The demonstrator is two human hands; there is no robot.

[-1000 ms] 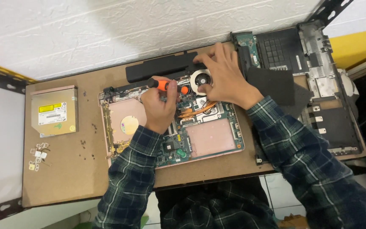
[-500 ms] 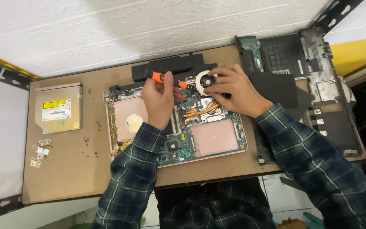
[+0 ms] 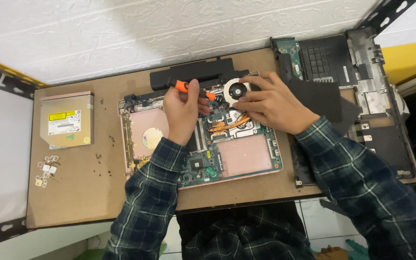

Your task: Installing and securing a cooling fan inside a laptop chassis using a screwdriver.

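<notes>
Left hand [image 3: 181, 113] grips one orange-handled screwdriver [image 3: 194, 90]; right hand [image 3: 273, 103] pinches one round fan [image 3: 237, 90] on one opened laptop [image 3: 246, 154]

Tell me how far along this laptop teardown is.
Done: the disc drive lies out on the board, loose screws beside it, and the cover panels sit at the right. In hand: the left hand grips an orange screwdriver while the right hand touches the fan. Left: fan, copper pipe and circuit board remain in the laptop.
</notes>
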